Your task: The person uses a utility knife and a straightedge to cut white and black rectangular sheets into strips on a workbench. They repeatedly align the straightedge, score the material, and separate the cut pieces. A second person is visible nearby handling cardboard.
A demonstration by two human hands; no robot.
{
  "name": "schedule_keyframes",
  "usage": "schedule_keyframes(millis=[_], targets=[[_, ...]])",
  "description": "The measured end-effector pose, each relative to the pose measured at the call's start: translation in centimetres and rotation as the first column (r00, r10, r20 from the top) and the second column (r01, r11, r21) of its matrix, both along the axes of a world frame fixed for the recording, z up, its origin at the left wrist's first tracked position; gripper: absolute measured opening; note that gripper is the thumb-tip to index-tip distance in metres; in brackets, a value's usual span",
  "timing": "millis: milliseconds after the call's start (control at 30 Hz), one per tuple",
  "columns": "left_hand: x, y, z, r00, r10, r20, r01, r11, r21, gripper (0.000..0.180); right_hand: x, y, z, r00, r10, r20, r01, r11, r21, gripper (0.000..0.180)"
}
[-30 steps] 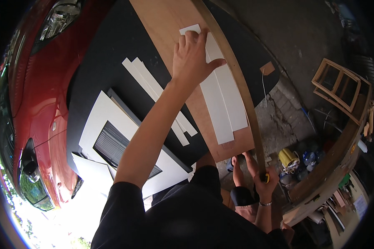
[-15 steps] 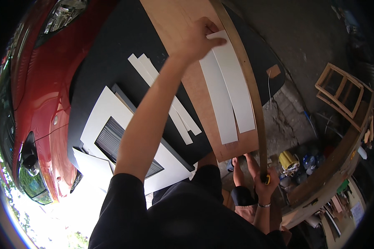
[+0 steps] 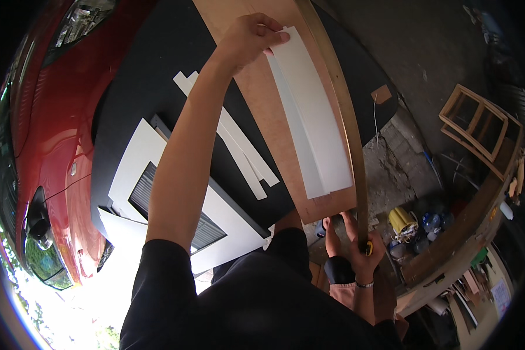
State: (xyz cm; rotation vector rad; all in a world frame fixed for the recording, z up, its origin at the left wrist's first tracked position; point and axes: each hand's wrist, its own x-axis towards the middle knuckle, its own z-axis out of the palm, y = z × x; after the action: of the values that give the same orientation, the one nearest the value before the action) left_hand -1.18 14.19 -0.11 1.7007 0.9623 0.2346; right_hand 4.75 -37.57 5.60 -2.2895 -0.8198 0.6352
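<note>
The right hand (image 3: 365, 262) curls round a yellow-and-black tool (image 3: 368, 248). Beyond, two white strips (image 3: 315, 116) now overlap on a brown board (image 3: 326, 205), their gap gone; the left hand (image 3: 248, 42) pinches the far end, so they seem handled together.

On the board (image 3: 263, 99), one wide strip (image 3: 316, 105) overlaps another (image 3: 300, 146); left of the board are narrow strips (image 3: 234, 143) and a panel (image 3: 233, 224).

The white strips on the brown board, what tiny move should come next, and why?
Perhaps the left hand should slide the top strip leftward over the bottom strip, because it pinches the top strip's far end, and the bottom strip's left edge sticks out.
</note>
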Motion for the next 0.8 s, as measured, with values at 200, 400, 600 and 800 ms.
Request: schedule_keyframes(millis=[200, 400, 600, 800], targets=[[0.6, -1.3, -0.6, 0.999, -0.006, -0.048, 0.01, 0.996, 0.085, 0.037, -0.3, 0.1, -0.1, 1.0, 0.011, 0.026, -0.011, 1.0, 0.007, 0.02], [0.7, -1.3, -1.0, 0.997, 0.016, -0.079, 0.004, 0.967, 0.254, 0.033, -1.0, -0.3, -0.5, 1.0, -0.005, -0.016, 0.004, 1.0, -0.017, 0.02], [0.1, -1.2, -1.8, 0.997, 0.034, -0.075, -0.004, 0.931, 0.365, 0.026, -1.2, 0.3, -0.4, 1.0, 0.009, -0.024, -0.01, 1.0, -0.009, 0.02], [0.4, -1.7, -2.3, 0.995, 0.058, -0.085, -0.031, 0.956, 0.293, 0.026, -1.6, 0.4, -0.5, 0.999, 0.02, -0.033, -0.02, 1.0, 0.008, 0.02]])
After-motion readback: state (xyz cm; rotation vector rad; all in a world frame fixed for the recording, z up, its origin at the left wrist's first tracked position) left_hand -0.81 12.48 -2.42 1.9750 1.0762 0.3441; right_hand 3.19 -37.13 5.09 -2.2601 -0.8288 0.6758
